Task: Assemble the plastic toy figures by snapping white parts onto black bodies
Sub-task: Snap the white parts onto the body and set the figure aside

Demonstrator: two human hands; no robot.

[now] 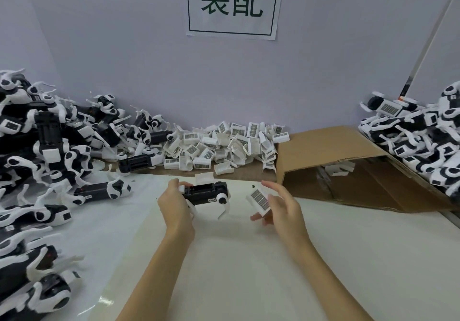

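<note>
- the black body [204, 193] lies lengthwise left to right, lifted just above the middle of the bench [249, 258], with white legs hanging from its underside and a white joint at its right end.
- the left hand [174, 208] grips the body's left end, fingers curled over the top and the palm below.
- the white part [259, 200], a small cover with a barcode-like grille on its face, sits just to the right of the body and apart from it, tilted.
- the right hand [281, 207] holds the white part between thumb and lower fingers; the upper fingers are stretched out loosely above it.
- one loose white cover [204, 178] lies on the bench just behind the body.
- a heap of white covers [224, 146] lies along the far edge of the bench, against the wall.
- a big pile of unfinished figures [44, 151] fills the far left corner and runs down the left edge.
- a flattened cardboard box [336, 161] lies open at the far right, with a few white pieces inside.
- a pile of finished figures [423, 134] with covers fitted rests on the box's right side, at the right edge.
- a paper sign [232, 2] with green characters hangs on the wall above.
</note>
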